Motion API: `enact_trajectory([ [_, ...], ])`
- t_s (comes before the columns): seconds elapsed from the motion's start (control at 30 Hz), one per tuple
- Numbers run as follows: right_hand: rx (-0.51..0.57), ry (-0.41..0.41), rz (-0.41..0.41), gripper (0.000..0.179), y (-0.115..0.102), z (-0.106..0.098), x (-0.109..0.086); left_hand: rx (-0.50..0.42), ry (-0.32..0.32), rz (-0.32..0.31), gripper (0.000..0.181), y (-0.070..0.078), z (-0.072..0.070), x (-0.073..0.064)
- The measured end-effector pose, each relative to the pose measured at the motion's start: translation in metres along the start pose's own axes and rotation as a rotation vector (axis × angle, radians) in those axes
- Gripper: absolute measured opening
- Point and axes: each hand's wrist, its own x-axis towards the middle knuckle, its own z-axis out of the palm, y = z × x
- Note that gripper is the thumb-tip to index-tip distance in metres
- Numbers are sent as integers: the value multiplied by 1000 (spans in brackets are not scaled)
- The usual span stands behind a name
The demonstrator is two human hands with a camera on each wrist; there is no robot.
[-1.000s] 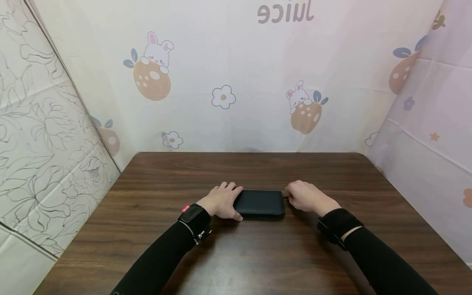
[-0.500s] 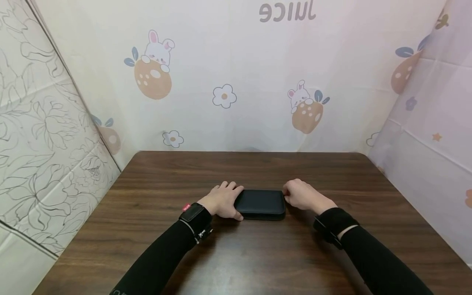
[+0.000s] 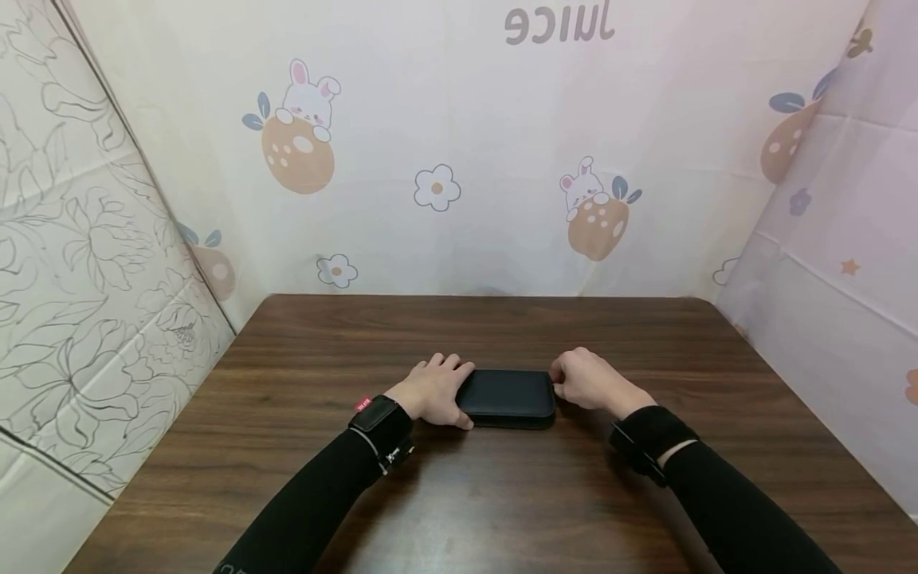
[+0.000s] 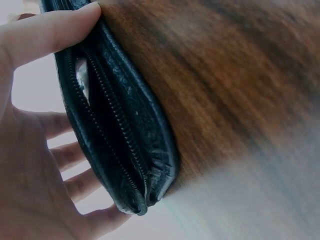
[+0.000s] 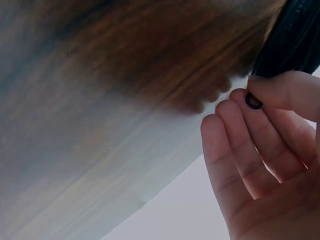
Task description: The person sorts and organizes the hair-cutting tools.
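A black zip wallet (image 3: 506,396) lies flat on the brown wooden table (image 3: 459,494). My left hand (image 3: 433,392) holds its left end, thumb at the near side and fingers spread along the far side. In the left wrist view the zip teeth (image 4: 112,112) stand parted at that end, and a pale shiny bit (image 4: 82,77) shows inside. At the right end, my right hand (image 3: 595,383) pinches a small black zip pull (image 5: 253,101) between thumb and forefinger, the other fingers bent loosely. The zip slider is hidden by the thumb.
Behind the table's back edge hangs a pale curtain (image 3: 495,119) printed with rabbits, fruit and flowers. Patterned sheets also hang at the left (image 3: 86,239) and right (image 3: 846,263). Bare tabletop surrounds the wallet on all sides.
My right hand has come slightly left, closer to the wallet's right end, and then stayed still. The left hand and wallet keep their place.
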Motion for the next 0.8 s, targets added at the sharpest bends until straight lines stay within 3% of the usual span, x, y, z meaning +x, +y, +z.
enact_trajectory([
  [0.53,-43,37,-37,21,-5,2,-8,19,13,-10,94,2,2,0],
  [0.8,-45,58,-33,16,-5,4,-8,12,21,-8,94,1,2,0],
])
